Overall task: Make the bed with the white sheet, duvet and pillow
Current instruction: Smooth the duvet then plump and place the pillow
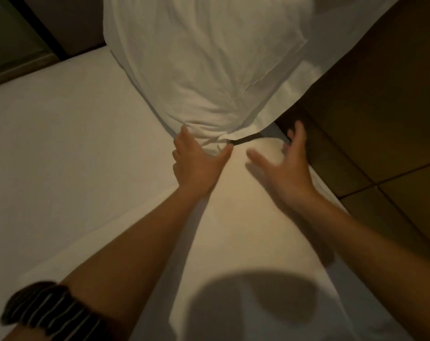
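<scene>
A plump white pillow [204,70] lies at the far end of the bed, its near corner bunched. My left hand [196,163] touches that corner with fingers spread and fairly straight. My right hand [288,166] hovers to the right, fingers spread, blurred, holding nothing, above the bed's right edge. A folded white duvet or second pillow [233,217] runs under both forearms toward me. The white sheet [68,153] covers the mattress on the left.
A dark headboard or wall [68,23] stands at the far left behind the bed. Brown tiled floor [381,119] lies along the right side of the bed. A head's shadow [258,306] falls on the near bedding.
</scene>
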`<state>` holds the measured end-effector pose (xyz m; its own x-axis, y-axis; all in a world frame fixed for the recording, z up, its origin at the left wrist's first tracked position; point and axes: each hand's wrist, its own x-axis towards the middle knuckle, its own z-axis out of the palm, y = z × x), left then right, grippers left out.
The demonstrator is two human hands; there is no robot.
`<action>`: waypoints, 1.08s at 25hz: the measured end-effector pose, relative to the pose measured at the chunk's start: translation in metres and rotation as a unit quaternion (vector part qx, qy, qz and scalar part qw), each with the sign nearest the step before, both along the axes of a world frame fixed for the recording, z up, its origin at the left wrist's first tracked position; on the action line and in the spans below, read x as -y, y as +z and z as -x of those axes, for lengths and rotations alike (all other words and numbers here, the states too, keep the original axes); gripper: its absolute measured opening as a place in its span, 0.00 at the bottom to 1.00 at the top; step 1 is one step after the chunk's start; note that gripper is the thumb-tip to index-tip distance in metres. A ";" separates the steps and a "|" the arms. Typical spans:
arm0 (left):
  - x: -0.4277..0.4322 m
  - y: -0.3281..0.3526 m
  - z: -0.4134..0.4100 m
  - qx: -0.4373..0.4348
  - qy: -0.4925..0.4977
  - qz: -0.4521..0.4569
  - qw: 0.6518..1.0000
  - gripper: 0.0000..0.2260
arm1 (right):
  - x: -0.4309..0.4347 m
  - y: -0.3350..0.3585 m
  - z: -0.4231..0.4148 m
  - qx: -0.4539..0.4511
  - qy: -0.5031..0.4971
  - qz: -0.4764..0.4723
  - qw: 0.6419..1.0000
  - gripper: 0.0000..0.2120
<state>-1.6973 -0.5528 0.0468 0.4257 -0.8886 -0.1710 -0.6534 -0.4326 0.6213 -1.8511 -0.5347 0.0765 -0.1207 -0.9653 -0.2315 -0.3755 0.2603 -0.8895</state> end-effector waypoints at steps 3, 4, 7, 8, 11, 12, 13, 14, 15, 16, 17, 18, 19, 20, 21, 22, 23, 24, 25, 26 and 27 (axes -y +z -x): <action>0.038 0.002 -0.002 -0.003 0.010 -0.102 0.995 0.55 | 0.079 0.019 -0.017 0.153 -0.081 -0.069 0.982 0.47; 0.044 0.000 0.000 0.002 0.007 -0.116 0.993 0.57 | 0.094 0.023 -0.022 0.177 -0.100 -0.085 0.975 0.40; 0.055 -0.007 0.009 0.007 0.025 -0.126 0.992 0.58 | 0.109 0.023 -0.033 0.202 -0.178 -0.106 0.957 0.19; 0.057 -0.008 0.009 0.017 0.043 -0.114 0.992 0.54 | 0.106 0.024 -0.037 0.214 -0.191 -0.101 0.953 0.17; 0.064 -0.003 -0.015 0.100 0.048 -0.041 0.993 0.24 | 0.098 0.030 -0.051 0.190 -0.176 -0.054 0.964 0.08; 0.061 0.001 -0.026 0.130 0.032 -0.019 0.991 0.16 | 0.094 0.035 -0.057 0.178 -0.163 -0.044 0.969 0.10; 0.055 0.005 -0.038 0.154 0.022 0.000 0.988 0.12 | 0.089 0.039 -0.063 0.165 -0.150 -0.034 0.974 0.11; 0.047 0.010 -0.049 0.173 0.017 0.018 0.985 0.11 | 0.084 0.043 -0.070 0.149 -0.135 -0.021 0.979 0.10; 0.036 0.014 -0.062 0.189 0.013 0.037 0.981 0.11 | 0.078 0.046 -0.077 0.139 -0.117 -0.013 0.983 0.09; 0.023 0.018 -0.078 0.205 0.014 0.052 0.977 0.10 | 0.070 0.050 -0.089 0.129 -0.093 -0.012 0.987 0.15; 0.010 0.022 -0.094 0.225 0.014 0.061 0.972 0.10 | 0.060 0.051 -0.100 0.115 -0.067 -0.025 0.991 0.21; -0.002 0.024 -0.111 0.243 0.013 0.060 0.968 0.11 | 0.048 0.053 -0.110 0.096 -0.046 -0.038 0.994 0.24; -0.015 0.027 -0.128 0.262 0.010 0.058 0.963 0.11 | 0.036 0.052 -0.121 0.089 -0.033 -0.049 0.994 0.23; -0.026 0.031 -0.143 0.281 0.001 0.054 0.958 0.11 | 0.025 0.050 -0.130 0.090 -0.026 -0.055 0.994 0.19; -0.040 0.037 -0.158 0.301 -0.012 0.054 0.952 0.11 | 0.011 0.050 -0.142 0.104 -0.024 -0.068 0.992 0.14; -0.053 0.042 -0.169 0.318 -0.028 0.055 0.946 0.11 | -0.003 0.050 -0.153 0.119 -0.022 -0.076 0.990 0.12; -0.066 0.047 -0.179 0.333 -0.038 0.054 0.941 0.10 | -0.015 0.049 -0.163 0.138 -0.028 -0.078 0.987 0.11; -0.080 0.050 -0.190 0.340 -0.040 0.050 0.938 0.10 | -0.028 0.048 -0.174 0.158 -0.026 -0.077 0.984 0.11; -0.096 0.053 -0.200 0.340 -0.040 0.058 0.938 0.08 | -0.042 0.047 -0.184 0.163 -0.016 -0.081 0.983 0.13; -0.115 0.054 -0.213 0.342 -0.040 0.078 0.936 0.05 | -0.058 0.045 -0.196 0.157 -0.002 -0.095 0.983 0.16; -0.132 0.055 -0.224 0.351 -0.050 0.102 0.930 0.03 | -0.073 0.042 -0.205 0.156 0.005 -0.119 0.981 0.19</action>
